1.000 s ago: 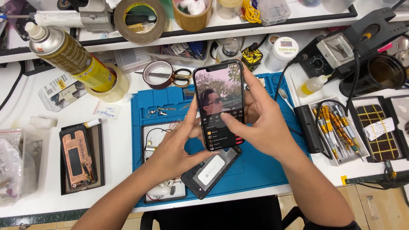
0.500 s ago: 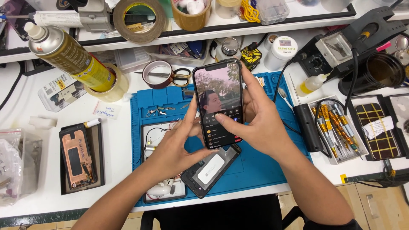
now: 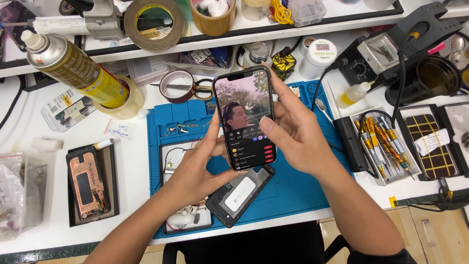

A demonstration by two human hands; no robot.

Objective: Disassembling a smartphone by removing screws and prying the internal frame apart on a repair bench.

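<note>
While both hands hold smartphone (image 3: 245, 120) | blue mat (image 3: 298, 190) | white bench (image 3: 132, 171)

Blue work mat (image 3: 303, 190) lying across white bench; opened phone frame (image 3: 239, 194) resting on it. Yellow spray can (image 3: 73, 68) leaning on tape roll (image 3: 128, 103). Tray of screwdrivers (image 3: 383, 144) sitting at right, soldering station (image 3: 405, 44) standing behind.

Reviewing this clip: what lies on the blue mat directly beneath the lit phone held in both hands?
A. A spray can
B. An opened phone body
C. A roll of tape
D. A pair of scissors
B: under the lit phone, an opened phone body rests on the blue mat.
</note>
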